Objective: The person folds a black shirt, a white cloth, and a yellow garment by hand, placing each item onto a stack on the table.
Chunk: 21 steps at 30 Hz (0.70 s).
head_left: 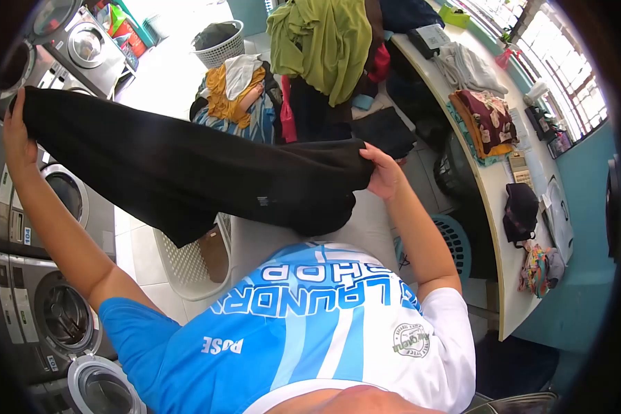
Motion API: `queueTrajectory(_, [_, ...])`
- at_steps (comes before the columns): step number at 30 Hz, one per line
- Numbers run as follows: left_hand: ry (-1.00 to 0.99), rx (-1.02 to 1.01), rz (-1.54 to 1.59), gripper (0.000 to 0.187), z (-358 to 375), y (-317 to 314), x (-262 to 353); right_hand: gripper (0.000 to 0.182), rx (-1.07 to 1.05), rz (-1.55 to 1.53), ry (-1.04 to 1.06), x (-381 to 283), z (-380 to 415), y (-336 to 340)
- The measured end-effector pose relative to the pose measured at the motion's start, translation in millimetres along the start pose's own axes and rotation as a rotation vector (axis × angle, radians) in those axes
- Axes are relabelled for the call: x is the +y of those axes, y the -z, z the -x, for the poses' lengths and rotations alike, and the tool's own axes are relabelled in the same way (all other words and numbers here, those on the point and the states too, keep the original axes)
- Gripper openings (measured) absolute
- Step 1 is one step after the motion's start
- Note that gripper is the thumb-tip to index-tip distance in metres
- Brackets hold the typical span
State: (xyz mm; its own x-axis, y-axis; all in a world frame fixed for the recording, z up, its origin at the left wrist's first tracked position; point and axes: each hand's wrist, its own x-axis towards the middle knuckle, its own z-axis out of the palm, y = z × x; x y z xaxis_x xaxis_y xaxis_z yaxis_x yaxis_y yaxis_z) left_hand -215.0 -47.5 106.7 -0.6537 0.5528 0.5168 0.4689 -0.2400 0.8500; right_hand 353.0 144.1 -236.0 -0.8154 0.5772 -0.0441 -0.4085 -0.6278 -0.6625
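Note:
A long black garment (186, 155), trouser-like in shape, is stretched sideways in front of my body, with a small pale mark low on its cloth. Its far left end is gripped by my left hand (21, 141), raised near the washing machines. My right hand (385, 171) pinches the other end between thumb and fingers. The cloth sags between the hands, and its lower edge hangs over my lap and partly over a white laundry basket (190, 265). Some fingers of both hands are hidden behind the fabric.
Front-loading machines (62, 307) line the left side, one door (100, 386) swung open. Ahead are a green cloth (324, 41) on a clothes pile, a heap of mixed laundry (238, 96) and a grey basket (221, 52). A counter (493, 234) on the right holds folded clothes (486, 121).

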Motion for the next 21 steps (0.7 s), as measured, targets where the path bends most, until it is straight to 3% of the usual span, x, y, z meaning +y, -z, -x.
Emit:
queueTrajectory(3, [0.005,0.045,0.007,0.037,13.6,24.9,-11.5,0.033,0.149,0.132,0.054,-13.7,-3.5,13.2])
queueTrajectory(7, [0.117,0.126,-0.008,0.046,52.1,56.2,-36.3,0.028,0.163,0.111,0.210,-66.7,10.6,24.3])
queueTrajectory(10, [0.203,-0.081,-0.063,0.050,81.2,77.1,-58.9,0.026,0.210,0.158,0.294,-96.0,24.6,26.2])
queueTrajectory(13, [0.017,-0.389,0.079,0.051,110.9,89.1,-76.3,0.026,0.176,0.234,0.262,-111.8,31.0,15.6])
queueTrajectory(14, [-0.030,-0.409,0.135,0.052,106.8,93.2,-85.2,0.026,0.145,0.275,0.221,-119.1,31.0,6.9])
queueTrajectory(17, [0.302,-0.115,0.420,0.054,107.5,26.1,-108.7,0.025,0.155,0.283,0.193,-131.5,24.1,-8.9])
queueTrajectory(19, [0.517,-0.277,0.604,0.053,135.6,-7.2,-152.8,0.026,0.192,0.248,0.214,-136.7,15.6,-14.7])
queueTrajectory(20, [0.600,-0.425,0.467,0.055,157.0,-11.7,-189.4,0.026,0.221,0.263,0.189,-139.3,11.1,-14.7])
queueTrajectory(21, [0.498,-0.792,0.368,0.050,176.8,-21.3,-201.4,0.026,0.253,0.271,0.163,-139.2,8.3,-12.0])
